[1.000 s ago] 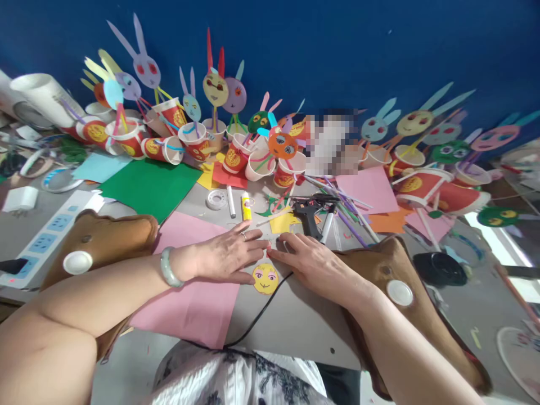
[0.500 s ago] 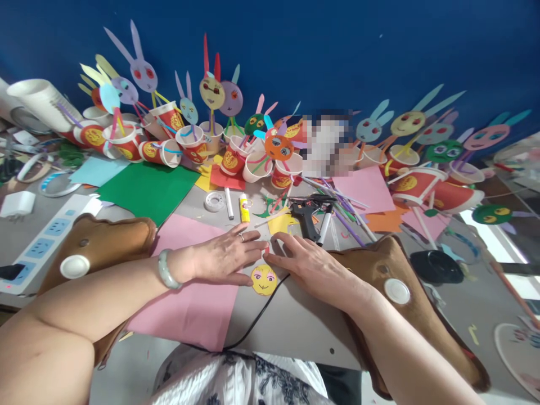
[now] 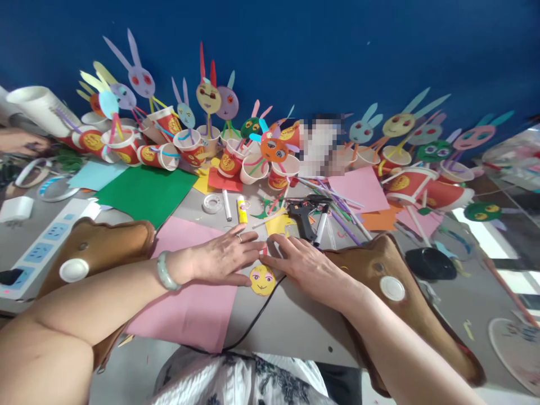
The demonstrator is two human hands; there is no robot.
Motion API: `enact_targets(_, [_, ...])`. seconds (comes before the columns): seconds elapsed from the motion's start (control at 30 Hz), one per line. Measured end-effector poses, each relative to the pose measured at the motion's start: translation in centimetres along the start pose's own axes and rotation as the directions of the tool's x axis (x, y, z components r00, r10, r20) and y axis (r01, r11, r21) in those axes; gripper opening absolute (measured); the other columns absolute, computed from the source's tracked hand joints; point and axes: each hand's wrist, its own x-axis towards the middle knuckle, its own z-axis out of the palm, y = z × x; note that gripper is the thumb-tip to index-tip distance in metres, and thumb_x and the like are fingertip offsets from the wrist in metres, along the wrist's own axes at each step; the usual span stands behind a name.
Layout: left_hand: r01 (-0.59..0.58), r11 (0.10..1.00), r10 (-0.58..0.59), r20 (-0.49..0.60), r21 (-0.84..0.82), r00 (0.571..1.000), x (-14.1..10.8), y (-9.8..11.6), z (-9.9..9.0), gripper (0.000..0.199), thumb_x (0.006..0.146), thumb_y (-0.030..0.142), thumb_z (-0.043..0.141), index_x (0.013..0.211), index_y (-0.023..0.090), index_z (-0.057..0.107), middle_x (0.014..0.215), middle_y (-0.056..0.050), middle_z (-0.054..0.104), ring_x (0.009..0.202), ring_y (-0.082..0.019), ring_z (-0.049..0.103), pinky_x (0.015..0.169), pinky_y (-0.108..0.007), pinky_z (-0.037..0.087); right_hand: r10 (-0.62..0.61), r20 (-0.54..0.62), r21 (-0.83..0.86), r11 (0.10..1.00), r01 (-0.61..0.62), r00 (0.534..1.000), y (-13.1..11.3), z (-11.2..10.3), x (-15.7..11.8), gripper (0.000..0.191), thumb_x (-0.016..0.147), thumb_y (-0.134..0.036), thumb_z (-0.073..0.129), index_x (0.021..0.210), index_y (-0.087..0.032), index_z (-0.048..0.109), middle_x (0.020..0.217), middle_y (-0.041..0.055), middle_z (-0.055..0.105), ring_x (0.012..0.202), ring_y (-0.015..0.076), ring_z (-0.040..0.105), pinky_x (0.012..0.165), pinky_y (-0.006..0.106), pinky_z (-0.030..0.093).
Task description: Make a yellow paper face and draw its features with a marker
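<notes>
A round yellow paper face (image 3: 262,281) with drawn eyes, mouth and hair lies on the grey table between my hands. Just above it, a small red piece (image 3: 265,251) shows between my fingertips; its shape is mostly hidden. My left hand (image 3: 225,260) rests palm down with fingers stretched, its thumb tip at the paper face's left edge and its fingertips beside the red piece. From the other side, my right hand (image 3: 301,264) lies low with fingers loosely bent and apart, thumb and forefinger tips beside the same piece. A pink sheet (image 3: 189,309) lies partly under my left arm.
Behind my hands are a glue stick (image 3: 242,210), a white marker (image 3: 227,205), a tape roll (image 3: 212,203) and a black glue gun (image 3: 301,218). Paper cups with rabbit faces (image 3: 208,98) line the back. Brown cushions (image 3: 392,287) flank me; a black cable (image 3: 261,312) crosses the table.
Both hands stay nearly in place over the small red piece. The view shifts slightly, and a blurred skin-toned shape appears at the far left edge.
</notes>
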Motion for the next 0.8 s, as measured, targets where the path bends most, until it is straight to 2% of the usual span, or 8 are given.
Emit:
enact_targets(0.2, [-0.001, 1.0, 0.001, -0.004, -0.001, 1.0, 0.0, 0.02, 0.01, 0.05, 0.097, 0.053, 0.062, 0.13, 0.016, 0.063, 0.15, -0.014, 0.059, 0.136, -0.033, 0.05, 0.12, -0.057, 0.033, -0.029, -0.02, -0.022, 0.999, 0.028, 0.999, 0.14, 0.38, 0.03, 0.061, 0.094, -0.007, 0.059, 0.149, -0.034, 0.058, 0.134, 0.0136, 0.057, 0.107, 0.0254, 0.06, 0.091, 0.042, 0.054])
enact_targets(0.43, [0.017, 1.0, -0.017, 0.01, -0.002, 1.0, -0.1, -0.01, 0.05, 0.052, 0.097, 0.054, 0.063, 0.135, 0.018, 0.061, 0.152, -0.012, 0.058, 0.142, -0.035, 0.046, 0.122, -0.059, 0.03, -0.026, -0.014, -0.019, 0.999, 0.026, 1.0, 0.22, 0.61, 0.13, 0.067, 0.091, -0.003, 0.063, 0.15, -0.034, 0.058, 0.13, 0.0128, 0.06, 0.108, 0.0256, 0.06, 0.09, 0.04, 0.054])
enact_targets(0.8, [-0.006, 1.0, 0.006, -0.01, 0.009, 1.0, -0.02, -0.23, -0.17, 0.05, 0.098, 0.054, 0.061, 0.13, 0.015, 0.064, 0.148, -0.014, 0.061, 0.135, -0.034, 0.052, 0.117, -0.056, 0.037, -0.036, -0.007, -0.023, 0.999, 0.036, 0.999, 0.31, 0.44, 0.12, 0.068, 0.09, 0.0, 0.058, 0.149, -0.034, 0.059, 0.137, 0.0147, 0.058, 0.11, 0.0277, 0.061, 0.091, 0.044, 0.054])
